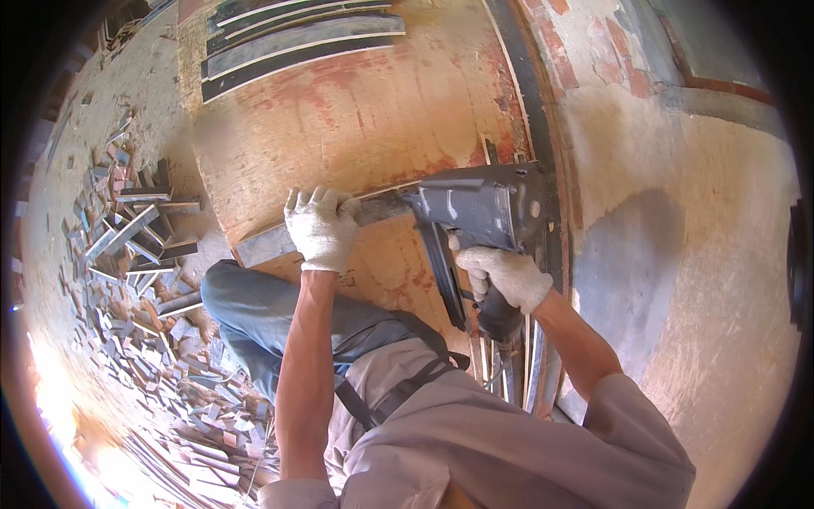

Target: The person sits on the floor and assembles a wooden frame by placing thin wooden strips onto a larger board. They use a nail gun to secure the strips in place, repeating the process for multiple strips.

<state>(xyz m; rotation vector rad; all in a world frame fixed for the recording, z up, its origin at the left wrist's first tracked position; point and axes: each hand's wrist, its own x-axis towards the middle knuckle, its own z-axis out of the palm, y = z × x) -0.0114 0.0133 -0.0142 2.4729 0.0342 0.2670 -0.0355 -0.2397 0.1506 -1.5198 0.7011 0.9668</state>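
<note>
My left hand (320, 227), in a white knit glove, presses down on a thin grey wooden strip (270, 243) that lies across a reddish plywood sheet (356, 110). My right hand (506, 276), also gloved, grips the handle of a dark grey nail gun (479, 208). The gun's nose rests on the strip just right of my left hand. Its long magazine slants down toward my body.
Several grey strips (297, 38) lie side by side at the far end of the plywood. A heap of short wood offcuts (140, 254) covers the floor to the left. A long dark rail (530, 93) edges the plywood on the right, beside a concrete floor (695, 254). My bent knee (254, 310) rests by the sheet.
</note>
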